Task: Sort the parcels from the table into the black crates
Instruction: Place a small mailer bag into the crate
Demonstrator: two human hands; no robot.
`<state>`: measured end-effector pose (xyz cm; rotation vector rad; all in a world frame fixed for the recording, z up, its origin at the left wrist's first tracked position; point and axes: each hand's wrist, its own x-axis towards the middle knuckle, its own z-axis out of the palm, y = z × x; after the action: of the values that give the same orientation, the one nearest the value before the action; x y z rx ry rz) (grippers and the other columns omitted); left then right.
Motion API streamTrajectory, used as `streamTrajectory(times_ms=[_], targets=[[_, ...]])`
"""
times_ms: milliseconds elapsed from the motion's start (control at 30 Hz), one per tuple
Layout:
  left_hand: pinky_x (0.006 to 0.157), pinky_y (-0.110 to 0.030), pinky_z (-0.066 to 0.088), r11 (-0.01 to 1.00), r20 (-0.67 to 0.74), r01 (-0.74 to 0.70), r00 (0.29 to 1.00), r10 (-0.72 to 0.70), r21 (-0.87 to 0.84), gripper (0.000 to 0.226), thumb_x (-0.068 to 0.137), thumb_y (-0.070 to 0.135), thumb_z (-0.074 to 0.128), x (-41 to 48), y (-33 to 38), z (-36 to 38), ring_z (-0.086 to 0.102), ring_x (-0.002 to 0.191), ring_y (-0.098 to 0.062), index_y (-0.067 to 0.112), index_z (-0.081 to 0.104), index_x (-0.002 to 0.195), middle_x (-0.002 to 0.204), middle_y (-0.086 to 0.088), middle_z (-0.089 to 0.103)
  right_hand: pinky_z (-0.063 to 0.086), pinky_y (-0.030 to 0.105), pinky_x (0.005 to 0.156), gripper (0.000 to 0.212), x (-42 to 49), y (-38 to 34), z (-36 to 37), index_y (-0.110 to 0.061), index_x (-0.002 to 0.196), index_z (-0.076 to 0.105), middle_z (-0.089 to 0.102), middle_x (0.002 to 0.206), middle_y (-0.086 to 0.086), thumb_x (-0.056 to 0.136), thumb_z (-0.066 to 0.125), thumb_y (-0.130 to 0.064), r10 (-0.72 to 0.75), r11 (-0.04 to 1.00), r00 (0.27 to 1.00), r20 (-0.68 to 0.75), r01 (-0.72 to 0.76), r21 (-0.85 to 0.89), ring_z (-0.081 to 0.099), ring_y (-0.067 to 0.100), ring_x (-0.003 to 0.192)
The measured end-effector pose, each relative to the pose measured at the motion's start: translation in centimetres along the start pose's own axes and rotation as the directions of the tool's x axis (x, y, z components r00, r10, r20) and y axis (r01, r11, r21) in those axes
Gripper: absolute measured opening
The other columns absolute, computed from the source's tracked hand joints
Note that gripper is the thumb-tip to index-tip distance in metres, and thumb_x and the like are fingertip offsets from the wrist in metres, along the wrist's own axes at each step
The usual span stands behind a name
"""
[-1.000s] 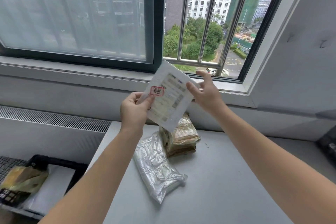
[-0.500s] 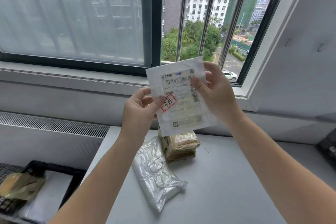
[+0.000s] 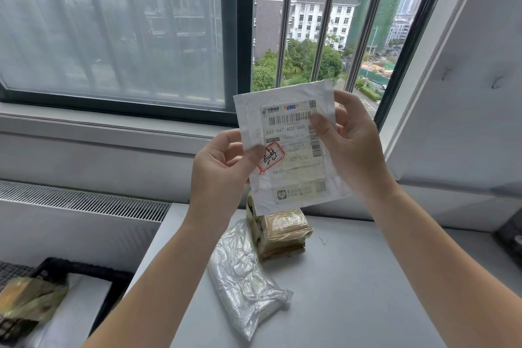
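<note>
A flat white parcel (image 3: 292, 167) with a shipping label and a red-edged sticker is held upright in front of the window, label towards me. My left hand (image 3: 220, 172) pinches its left edge and my right hand (image 3: 350, 144) grips its right edge. Below on the grey table (image 3: 367, 291) lie a silver plastic parcel (image 3: 243, 274) and a brown taped parcel (image 3: 282, 234). A black crate (image 3: 113, 277) stands at the lower left, with a white parcel (image 3: 76, 311) and a yellowish parcel (image 3: 28, 299) in it.
The window sill (image 3: 113, 124) and a radiator grille (image 3: 84, 203) run behind the table on the left. A white wall (image 3: 466, 93) stands at the right. A dark object (image 3: 511, 237) sits at the table's far right edge.
Both hands turned the white parcel from tilted to upright and raised it slightly, so the label now faces me squarely. The parcels on the table stayed put.
</note>
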<state>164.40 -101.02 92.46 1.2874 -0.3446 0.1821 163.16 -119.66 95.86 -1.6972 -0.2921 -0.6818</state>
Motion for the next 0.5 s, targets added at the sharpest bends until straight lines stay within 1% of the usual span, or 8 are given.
streamTrajectory(times_ms=[167, 267, 333, 433, 500], targets=[[0.060, -0.023, 0.056, 1.000, 0.001, -0.018, 1.000, 0.018, -0.002, 0.022, 0.074, 0.024, 0.077, -0.2, 0.3, -0.1, 0.075, 0.079, -0.014, 0.024, 0.069, 0.094, 0.087, 0.002, 0.077, 0.059, 0.024, 0.063, 0.025, -0.2, -0.3, 0.1, -0.032, 0.112, 0.052, 0.075, 0.092, -0.014, 0.096, 0.062, -0.017, -0.027, 0.999, 1.000, -0.003, 0.027, -0.024, 0.074, 0.011, 0.083], [0.059, -0.023, 0.057, 1.000, 0.016, -0.019, 1.000, 0.019, 0.000, 0.018, 0.081, 0.012, 0.076, -0.1, 0.2, -0.1, 0.074, 0.078, -0.014, 0.022, 0.069, 0.095, 0.087, 0.002, 0.077, 0.058, 0.023, 0.063, 0.025, -0.3, -0.3, 0.0, -0.032, 0.112, 0.052, 0.075, 0.092, -0.014, 0.096, 0.062, -0.016, -0.018, 0.999, 1.000, -0.019, 0.018, -0.027, 0.074, 0.011, 0.083], [0.060, -0.023, 0.057, 1.000, 0.034, -0.015, 0.999, 0.015, 0.000, 0.019, 0.084, 0.009, 0.074, 0.0, -0.1, 0.1, 0.074, 0.077, -0.013, 0.022, 0.069, 0.096, 0.086, 0.003, 0.077, 0.058, 0.024, 0.062, 0.025, -0.5, -0.2, -0.3, -0.033, 0.112, 0.052, 0.075, 0.093, -0.013, 0.096, 0.062, -0.016, -0.006, 0.999, 0.999, -0.034, 0.005, -0.050, 0.074, 0.011, 0.083], [0.063, -0.023, 0.057, 1.000, 0.082, 0.019, 0.996, -0.018, -0.010, 0.019, 0.086, 0.007, 0.072, 0.1, -0.9, 0.9, 0.074, 0.080, -0.013, 0.022, 0.068, 0.098, 0.087, 0.004, 0.077, 0.059, 0.027, 0.062, 0.024, -1.4, 0.4, -1.4, -0.032, 0.114, 0.052, 0.075, 0.091, -0.009, 0.097, 0.062, -0.020, 0.058, 0.993, 0.996, -0.070, -0.065, -0.102, 0.074, 0.013, 0.082], [0.065, -0.024, 0.058, 0.998, 0.109, 0.058, 0.993, -0.056, -0.016, 0.018, 0.088, 0.008, 0.072, 0.1, -1.8, 2.0, 0.074, 0.083, -0.014, 0.021, 0.068, 0.099, 0.089, 0.003, 0.077, 0.061, 0.032, 0.064, 0.023, -2.3, 1.0, -2.8, -0.034, 0.113, 0.052, 0.074, 0.090, -0.004, 0.096, 0.063, -0.024, 0.109, 0.976, 0.987, -0.114, -0.129, -0.177, 0.074, 0.013, 0.082]])
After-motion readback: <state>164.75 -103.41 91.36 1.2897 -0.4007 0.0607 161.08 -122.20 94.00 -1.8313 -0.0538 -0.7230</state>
